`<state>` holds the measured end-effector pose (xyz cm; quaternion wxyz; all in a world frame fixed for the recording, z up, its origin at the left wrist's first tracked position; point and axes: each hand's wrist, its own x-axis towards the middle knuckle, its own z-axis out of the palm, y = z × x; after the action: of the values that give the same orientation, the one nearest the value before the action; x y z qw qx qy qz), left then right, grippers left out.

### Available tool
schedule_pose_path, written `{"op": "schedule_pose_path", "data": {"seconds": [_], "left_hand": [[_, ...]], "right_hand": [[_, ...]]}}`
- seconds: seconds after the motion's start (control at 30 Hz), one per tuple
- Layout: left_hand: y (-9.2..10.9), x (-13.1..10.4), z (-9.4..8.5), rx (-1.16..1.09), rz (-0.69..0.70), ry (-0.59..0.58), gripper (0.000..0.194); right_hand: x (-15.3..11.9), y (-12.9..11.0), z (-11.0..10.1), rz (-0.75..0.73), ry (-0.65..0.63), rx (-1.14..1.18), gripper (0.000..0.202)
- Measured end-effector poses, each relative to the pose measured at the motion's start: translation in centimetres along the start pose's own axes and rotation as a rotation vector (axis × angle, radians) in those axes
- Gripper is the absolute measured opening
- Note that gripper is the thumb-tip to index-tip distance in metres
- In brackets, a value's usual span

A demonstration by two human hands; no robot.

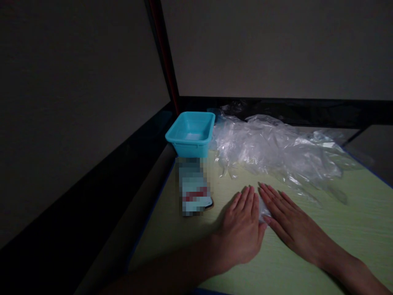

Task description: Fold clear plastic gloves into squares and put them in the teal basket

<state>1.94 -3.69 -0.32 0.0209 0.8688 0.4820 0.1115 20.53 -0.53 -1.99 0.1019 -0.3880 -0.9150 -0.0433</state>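
A small piece of clear plastic (263, 211), perhaps a folded bag, lies on the table, mostly covered by my hands. My left hand (241, 229) rests flat over its left side, fingers stretched forward. Palm down from the right, my right hand (290, 223) lies with straight fingers along the plastic's other side. The fingertips of both hands point away from me and nearly meet. Beyond them spreads a loose heap of clear plastic bags (267, 143), crumpled and overlapping.
At the table's far left corner stands a turquoise plastic basin (190, 149). In front of it lies a phone (196, 186), its screen blurred out. The pale yellow-green table (362, 229) has blue edging. Walls rise behind and to the left.
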Motion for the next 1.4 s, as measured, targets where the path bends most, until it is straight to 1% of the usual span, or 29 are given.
{"op": "schedule_pose_path", "data": {"seconds": [0.13, 0.23, 0.3, 0.4, 0.5, 0.8, 0.97, 1.13, 1.27, 1.4], "left_hand": [[-0.1, 0.0, -0.4, -0.044, 0.003, 0.004, 0.057], [0.0, 0.2, -0.7, -0.074, 0.019, 0.027, 0.057], [0.0, 0.3, -1.0, -0.086, 0.068, 0.029, 0.056], [-0.1, 0.4, -1.2, -0.102, 0.187, 0.000, 0.055], [-0.2, 0.3, -1.2, -0.114, 0.240, -0.023, 0.058], [-0.1, 0.2, -0.7, -0.088, 0.244, -0.021, 0.056], [-0.1, 0.3, -0.8, -0.119, 0.236, -0.022, 0.054], [-0.3, 0.3, -1.1, -0.165, 0.241, -0.043, 0.054], [-0.3, 0.6, -1.4, -0.211, 0.225, -0.026, 0.058], [-0.2, 0.6, -1.7, -0.222, 0.227, -0.013, 0.056]], "right_hand": [[-0.1, 0.1, -0.1, 0.004, 0.004, 0.051, 0.067], [-0.1, 0.1, -0.5, 0.042, 0.025, 0.119, 0.063], [-0.1, 0.1, -0.8, 0.087, 0.054, 0.173, 0.060], [-0.1, 0.0, -1.4, 0.168, 0.109, 0.244, 0.055], [-0.1, 0.0, -1.7, 0.218, 0.142, 0.291, 0.054], [0.0, 0.0, -1.1, 0.199, 0.110, 0.368, 0.050], [0.1, 0.1, -1.3, 0.188, 0.101, 0.393, 0.047], [0.0, 0.3, -1.7, 0.232, 0.112, 0.409, 0.045], [-0.1, 0.5, -1.8, 0.279, 0.118, 0.413, 0.045], [-0.1, 0.6, -2.0, 0.292, 0.107, 0.425, 0.045]]}}
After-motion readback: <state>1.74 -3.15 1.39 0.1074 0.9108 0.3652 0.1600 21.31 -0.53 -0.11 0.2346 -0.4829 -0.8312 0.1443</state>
